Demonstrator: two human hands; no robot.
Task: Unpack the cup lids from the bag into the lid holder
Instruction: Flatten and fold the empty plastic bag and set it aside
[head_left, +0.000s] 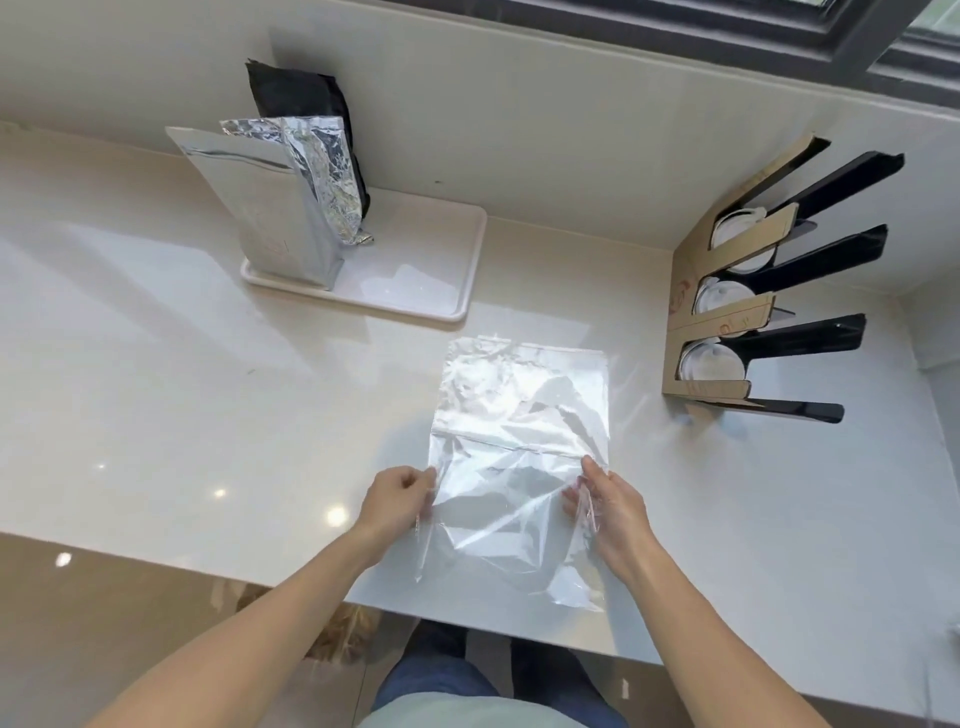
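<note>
A clear plastic bag (519, 447) lies flat on the pale counter, its near end hanging over the front edge; I see no lids inside it. My left hand (397, 499) pinches the bag's left edge. My right hand (610, 506) pinches its right edge. The lid holder (727, 317), cardboard with black dividers, stands at the right against the wall. White cup lids (711, 366) sit in three of its slots.
A white tray (415, 291) sits at the back centre with a silver pouch (265, 208), a foil bag and a black bag standing on it. The counter's front edge runs just below my hands. A wall and dark window frame lie behind.
</note>
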